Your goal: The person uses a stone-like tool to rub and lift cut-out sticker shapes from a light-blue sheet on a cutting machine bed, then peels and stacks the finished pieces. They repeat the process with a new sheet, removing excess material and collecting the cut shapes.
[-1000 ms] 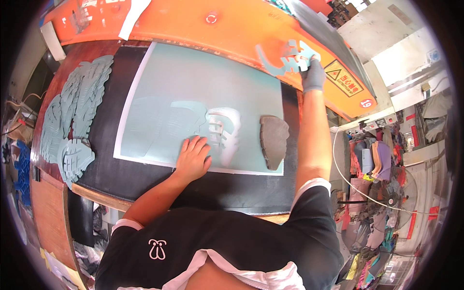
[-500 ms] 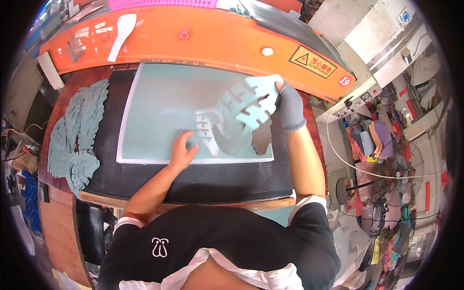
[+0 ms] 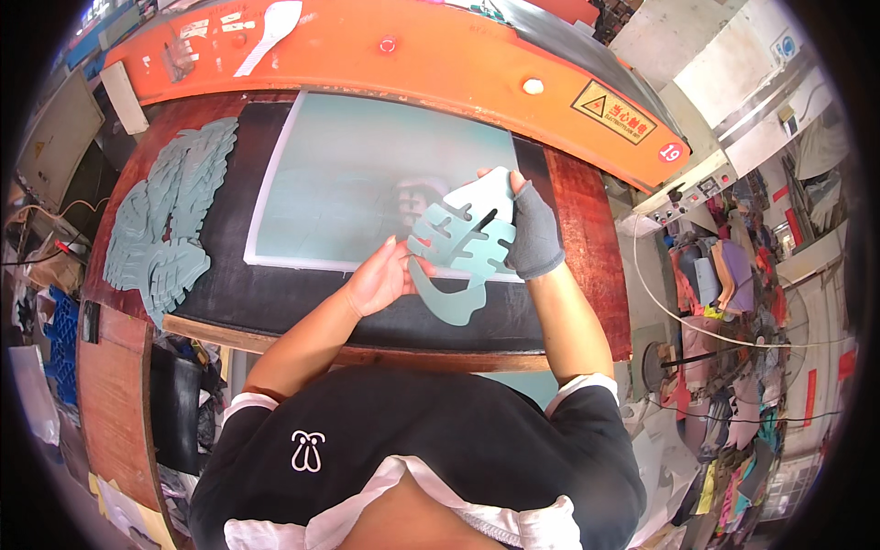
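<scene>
Gloved right hand (image 3: 536,234) and bare left hand (image 3: 379,278) grip a slotted green cutout (image 3: 475,260) over a pale sheet's (image 3: 367,165) five o'clock edge; more cutouts (image 3: 170,211) crowd the worktop (image 3: 587,243) at nine. A possible blue crate (image 3: 62,339), contents unclear, sits at eight.

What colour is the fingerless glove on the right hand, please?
The fingerless fabric glove is dark grey, showing best in the head view.
</scene>
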The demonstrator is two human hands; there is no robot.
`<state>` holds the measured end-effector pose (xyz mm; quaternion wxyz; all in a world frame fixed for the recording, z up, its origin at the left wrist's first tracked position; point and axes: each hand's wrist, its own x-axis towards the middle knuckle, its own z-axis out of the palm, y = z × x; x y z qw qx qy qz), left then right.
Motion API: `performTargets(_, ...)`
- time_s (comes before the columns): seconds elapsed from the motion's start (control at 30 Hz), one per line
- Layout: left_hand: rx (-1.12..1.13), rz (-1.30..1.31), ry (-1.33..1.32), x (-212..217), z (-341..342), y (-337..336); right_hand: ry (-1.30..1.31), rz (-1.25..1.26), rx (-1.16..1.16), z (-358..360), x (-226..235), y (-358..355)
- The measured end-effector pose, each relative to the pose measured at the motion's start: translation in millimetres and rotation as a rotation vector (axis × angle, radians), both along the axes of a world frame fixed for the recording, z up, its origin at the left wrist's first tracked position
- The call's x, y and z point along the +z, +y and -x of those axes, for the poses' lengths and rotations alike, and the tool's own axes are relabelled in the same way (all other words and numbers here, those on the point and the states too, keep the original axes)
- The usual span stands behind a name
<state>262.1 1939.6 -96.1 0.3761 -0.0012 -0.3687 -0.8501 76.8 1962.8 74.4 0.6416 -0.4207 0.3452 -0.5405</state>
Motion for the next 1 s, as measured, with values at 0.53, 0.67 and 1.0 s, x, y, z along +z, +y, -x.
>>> performTargets(0.53,0.365,0.202,-0.615,7,-24,24,0.47,0.323,-0.111,-1,-32,15)
performTargets(0.67,0.74,0.543,-0.691,33,-16,20,0.384,0.32,-0.132,1,-43,14)
performTargets(1.0,0.397,0.343,-0.589,89,5,10,0.315,0.182,-0.142,-9,-70,16)
